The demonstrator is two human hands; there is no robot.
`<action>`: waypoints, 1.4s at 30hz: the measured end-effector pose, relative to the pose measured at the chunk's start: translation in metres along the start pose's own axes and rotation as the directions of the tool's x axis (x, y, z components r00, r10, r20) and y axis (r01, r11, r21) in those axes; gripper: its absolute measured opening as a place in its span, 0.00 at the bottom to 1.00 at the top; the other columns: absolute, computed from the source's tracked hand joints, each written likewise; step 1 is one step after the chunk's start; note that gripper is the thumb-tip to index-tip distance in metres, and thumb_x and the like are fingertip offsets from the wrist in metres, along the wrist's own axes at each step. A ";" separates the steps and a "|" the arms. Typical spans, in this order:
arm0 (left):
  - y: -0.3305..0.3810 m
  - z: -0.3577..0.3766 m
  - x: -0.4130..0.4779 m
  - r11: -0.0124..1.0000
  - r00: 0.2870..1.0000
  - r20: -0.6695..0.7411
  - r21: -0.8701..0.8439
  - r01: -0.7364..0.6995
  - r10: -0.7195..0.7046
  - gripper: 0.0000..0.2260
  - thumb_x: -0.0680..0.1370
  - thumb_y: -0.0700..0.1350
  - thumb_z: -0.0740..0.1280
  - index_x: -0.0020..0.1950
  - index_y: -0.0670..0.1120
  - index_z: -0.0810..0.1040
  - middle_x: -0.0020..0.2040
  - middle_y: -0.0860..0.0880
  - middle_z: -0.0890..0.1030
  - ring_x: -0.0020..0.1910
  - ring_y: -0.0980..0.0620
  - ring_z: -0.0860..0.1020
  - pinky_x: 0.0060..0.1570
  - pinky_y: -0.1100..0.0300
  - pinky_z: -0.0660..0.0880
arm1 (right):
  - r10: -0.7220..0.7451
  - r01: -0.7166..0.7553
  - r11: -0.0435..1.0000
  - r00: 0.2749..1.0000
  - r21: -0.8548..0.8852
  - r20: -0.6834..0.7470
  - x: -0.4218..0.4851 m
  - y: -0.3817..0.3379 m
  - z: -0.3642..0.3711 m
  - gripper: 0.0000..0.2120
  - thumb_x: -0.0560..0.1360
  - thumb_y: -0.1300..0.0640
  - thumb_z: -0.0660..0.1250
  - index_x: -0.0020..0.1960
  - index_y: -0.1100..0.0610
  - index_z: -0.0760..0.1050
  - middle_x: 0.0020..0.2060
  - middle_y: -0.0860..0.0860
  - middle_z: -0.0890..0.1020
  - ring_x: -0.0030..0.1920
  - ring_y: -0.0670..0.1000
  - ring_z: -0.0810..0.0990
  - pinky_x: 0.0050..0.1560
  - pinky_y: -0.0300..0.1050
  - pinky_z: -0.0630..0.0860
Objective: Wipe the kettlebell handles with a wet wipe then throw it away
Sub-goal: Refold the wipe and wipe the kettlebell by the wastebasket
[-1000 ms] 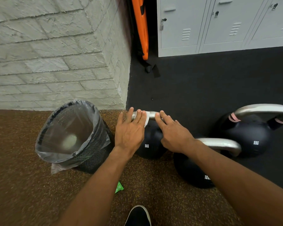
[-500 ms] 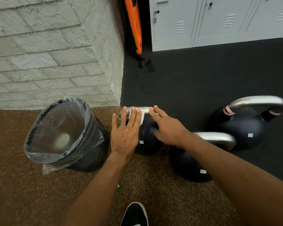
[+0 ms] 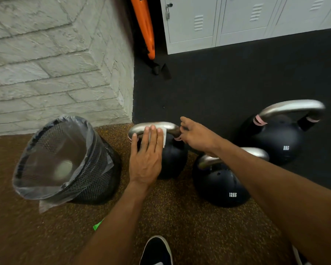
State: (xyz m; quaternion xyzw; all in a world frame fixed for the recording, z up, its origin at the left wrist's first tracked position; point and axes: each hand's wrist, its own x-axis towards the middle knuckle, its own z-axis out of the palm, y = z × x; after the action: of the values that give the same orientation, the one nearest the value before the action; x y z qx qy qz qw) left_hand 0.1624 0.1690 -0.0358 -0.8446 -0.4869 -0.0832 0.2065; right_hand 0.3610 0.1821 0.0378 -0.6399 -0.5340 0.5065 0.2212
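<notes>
Nearest the camera, a dark shoe stands on the brown speckled floor, with a green scrap just to its left. Beyond it, a black kettlebell marked 12KG sits on the right and a black mesh bin with a clear liner on the left.

Between these two, slightly farther off, stands a smaller black kettlebell. Its handle is a silver-grey metal arch with a pink band at each foot, and its long axis runs left to right across the view. A small white wipe is draped over the top of this handle near the middle, its loose edge hanging down the near side toward the ball. The left hand lies flat on it, fingers straight and together, pointing away from the person and pressing the wipe to the bar. The right hand is at the handle's right bend, index finger stretched out and the other fingers curled round the bar above the pink band.

Farther right, a third kettlebell rests on the black mat. At the back are a pale brick wall, an orange board and grey lockers.
</notes>
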 end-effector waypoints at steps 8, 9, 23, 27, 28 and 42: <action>-0.019 -0.004 0.014 0.998 1.000 0.011 0.056 0.006 -0.007 0.26 0.82 0.45 0.53 0.80 0.41 0.56 0.79 0.39 0.61 0.79 0.37 0.56 0.72 0.30 0.54 | -0.006 0.006 0.999 1.000 -0.045 0.006 -0.001 -0.004 -0.002 0.34 0.80 0.63 0.63 0.80 0.58 0.50 0.68 0.57 0.74 0.67 0.55 0.73 0.68 0.48 0.69; -0.018 -0.005 0.015 0.999 1.000 0.003 0.051 0.019 -0.019 0.26 0.82 0.45 0.52 0.80 0.41 0.56 0.79 0.39 0.61 0.79 0.37 0.56 0.72 0.31 0.54 | -0.005 0.006 0.999 1.000 -0.049 0.005 -0.001 -0.003 -0.002 0.34 0.80 0.62 0.63 0.80 0.58 0.49 0.68 0.56 0.74 0.67 0.55 0.73 0.67 0.47 0.69; -0.016 -0.022 0.044 0.915 0.937 0.097 0.204 -0.349 0.336 0.26 0.83 0.49 0.54 0.79 0.42 0.60 0.79 0.40 0.63 0.79 0.36 0.55 0.72 0.30 0.56 | 0.011 -0.011 1.000 1.000 0.004 0.025 0.001 0.002 -0.002 0.37 0.79 0.61 0.64 0.81 0.55 0.47 0.77 0.54 0.63 0.75 0.53 0.65 0.74 0.50 0.64; -0.033 -0.037 0.057 0.983 0.976 0.130 0.036 -0.180 0.174 0.21 0.83 0.47 0.57 0.76 0.47 0.68 0.73 0.44 0.73 0.77 0.40 0.63 0.72 0.35 0.60 | 0.030 -0.029 0.999 0.999 -0.025 0.020 0.002 0.001 -0.003 0.37 0.79 0.60 0.65 0.81 0.56 0.47 0.73 0.53 0.69 0.71 0.52 0.69 0.71 0.47 0.65; -0.040 -0.040 0.061 0.991 0.979 0.157 -0.055 -0.120 0.128 0.20 0.82 0.46 0.57 0.75 0.49 0.70 0.71 0.45 0.76 0.76 0.41 0.65 0.71 0.37 0.63 | 0.033 -0.033 0.999 0.999 -0.035 0.020 0.002 0.000 -0.003 0.37 0.79 0.60 0.65 0.81 0.56 0.47 0.73 0.53 0.69 0.71 0.52 0.69 0.71 0.47 0.66; -0.072 -0.050 0.133 0.855 0.745 0.631 -0.491 0.170 0.214 0.17 0.81 0.40 0.57 0.58 0.50 0.83 0.55 0.48 0.83 0.52 0.47 0.78 0.54 0.52 0.74 | 0.021 -0.020 0.991 1.000 -0.129 0.008 0.004 -0.002 -0.005 0.36 0.79 0.58 0.64 0.81 0.55 0.48 0.74 0.54 0.68 0.71 0.54 0.69 0.66 0.43 0.66</action>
State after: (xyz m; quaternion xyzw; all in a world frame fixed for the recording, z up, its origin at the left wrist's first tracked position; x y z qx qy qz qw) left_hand 0.1716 0.2841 0.0737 -0.8469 -0.4763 0.0981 -0.2153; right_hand 0.3641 0.1872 0.0398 -0.6561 -0.5600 0.4759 0.1716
